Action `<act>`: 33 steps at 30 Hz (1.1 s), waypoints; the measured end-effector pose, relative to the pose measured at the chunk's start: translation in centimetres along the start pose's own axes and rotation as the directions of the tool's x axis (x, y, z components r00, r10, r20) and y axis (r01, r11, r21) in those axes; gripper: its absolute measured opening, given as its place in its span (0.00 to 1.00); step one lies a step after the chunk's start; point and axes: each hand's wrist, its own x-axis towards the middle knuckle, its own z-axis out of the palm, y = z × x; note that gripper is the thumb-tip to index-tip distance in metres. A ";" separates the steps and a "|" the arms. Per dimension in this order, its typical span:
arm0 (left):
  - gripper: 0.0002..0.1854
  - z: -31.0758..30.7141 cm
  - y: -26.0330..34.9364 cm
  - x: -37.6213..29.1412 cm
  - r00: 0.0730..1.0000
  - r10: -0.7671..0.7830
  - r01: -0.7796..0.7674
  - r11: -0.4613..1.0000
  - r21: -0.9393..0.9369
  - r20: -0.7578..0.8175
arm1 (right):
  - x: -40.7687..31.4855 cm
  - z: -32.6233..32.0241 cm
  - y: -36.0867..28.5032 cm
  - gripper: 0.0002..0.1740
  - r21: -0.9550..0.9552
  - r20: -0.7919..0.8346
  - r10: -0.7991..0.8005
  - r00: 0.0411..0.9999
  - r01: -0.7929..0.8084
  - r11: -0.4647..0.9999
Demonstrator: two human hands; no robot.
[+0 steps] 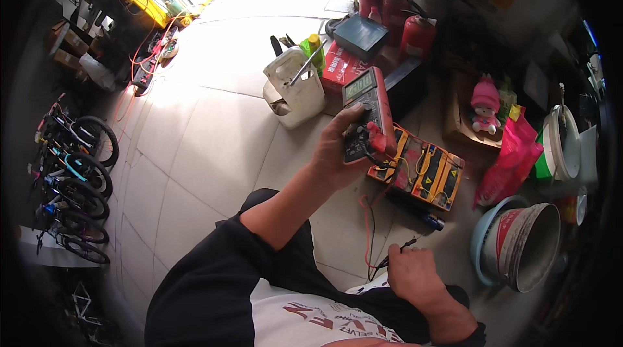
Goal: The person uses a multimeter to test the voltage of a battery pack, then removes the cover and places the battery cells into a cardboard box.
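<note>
My left hand (336,147) holds up a red-cased digital multimeter (367,115), its thumb on the face near the dial. Red and black plugs sit in the meter's lower sockets, and the test leads (367,230) hang down from there. My right hand (413,271), low and near my knee, grips the test probes (389,259) together; its fingertips are partly hidden. Beyond the hands, on the tiled floor, stands a pack of orange and black batteries (423,167) joined by yellow wires. A dark cylinder (428,220), perhaps a flashlight, lies beside the pack.
A cut-open white plastic jug (294,89) holds tools. Behind it are a red box (340,64) and fire extinguishers (418,35). To the right stand a bucket (521,244) in a blue basin (479,249), and a pink bag (508,162). Bicycles (78,176) line the left.
</note>
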 end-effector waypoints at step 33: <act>0.15 0.0 0.0 0.0 1.000 0.003 -0.003 0.999 -0.032 0.019 | -0.1 0.1 0.1 0.09 0.013 -0.001 0.006 1.000 -0.006 1.000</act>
